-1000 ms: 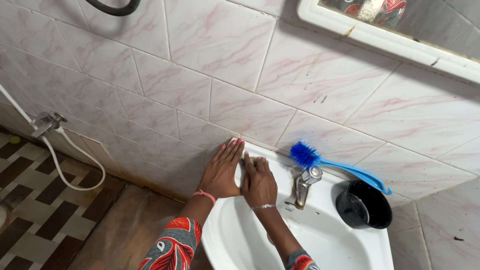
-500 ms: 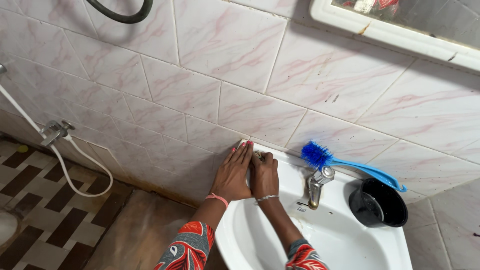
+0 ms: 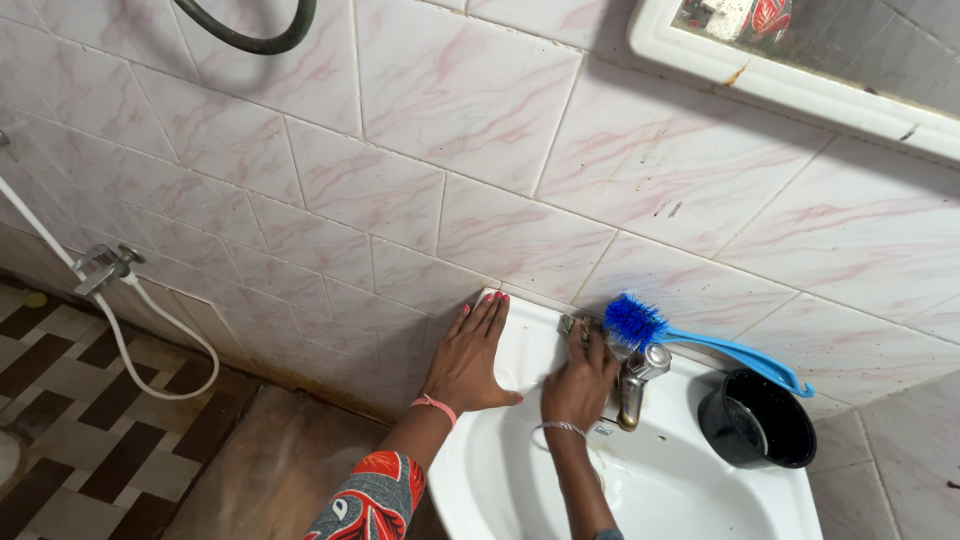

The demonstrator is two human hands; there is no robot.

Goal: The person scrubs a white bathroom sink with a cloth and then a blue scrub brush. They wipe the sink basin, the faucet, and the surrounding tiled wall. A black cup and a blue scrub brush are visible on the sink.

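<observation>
My left hand (image 3: 468, 362) lies flat, palm down, on the back left corner of a white wash basin (image 3: 690, 495), holding nothing. My right hand (image 3: 580, 383) presses on the basin's back rim just left of the metal tap (image 3: 634, 386), fingers bent over a small grey-green pad (image 3: 572, 325) that peeks out at the fingertips. A blue scrub brush (image 3: 640, 320) lies on the rim behind the tap, bristles close to my right fingertips and its handle running off to the right.
A black cup (image 3: 756, 430) stands on the basin's right rim. Pink-veined wall tiles (image 3: 450, 120) rise behind. A white-framed mirror (image 3: 800, 85) hangs at upper right. A wall valve with a white hose (image 3: 105, 268) is at left, above brown-and-white floor tiles (image 3: 60, 450).
My right hand has slid right along the rim, away from my left hand and up to the tap. My left hand has stayed on the corner.
</observation>
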